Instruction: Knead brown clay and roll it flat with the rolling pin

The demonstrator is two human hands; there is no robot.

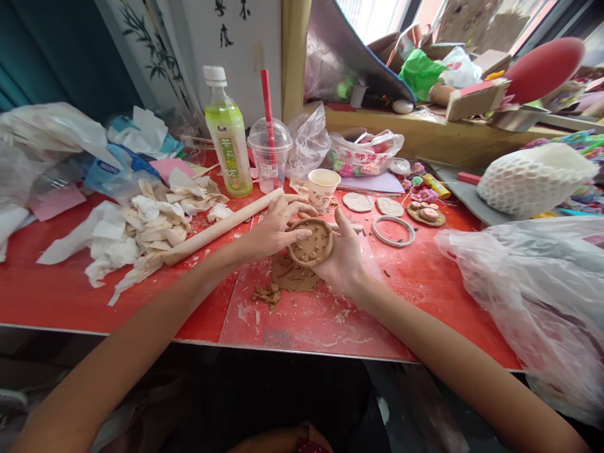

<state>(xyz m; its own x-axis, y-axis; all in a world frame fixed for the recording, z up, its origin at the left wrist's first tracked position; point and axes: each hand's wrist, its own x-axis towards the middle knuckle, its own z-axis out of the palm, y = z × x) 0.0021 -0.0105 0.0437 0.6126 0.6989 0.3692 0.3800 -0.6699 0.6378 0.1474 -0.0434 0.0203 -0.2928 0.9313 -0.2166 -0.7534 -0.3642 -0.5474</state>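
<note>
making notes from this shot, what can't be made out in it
Head view, underside of the round clay piece: turned away, backed by the right hand.
Head view, part of its upper face: under the thumb of the left hand.
Head view, part of the clay slab: covered by that piece.
Head view, contents of the large plastic bag: cloudy film, right edge cuts it off.
Head view, bottle fine print: too small.

I have a round, shallow brown clay piece (314,246) in my right grip (344,258), above the red counter (47,283), my left thumb (296,236) lying across its edge. A thick raised rim rings its flat middle, dotted with small lumps; its open face tilts toward me.
</note>
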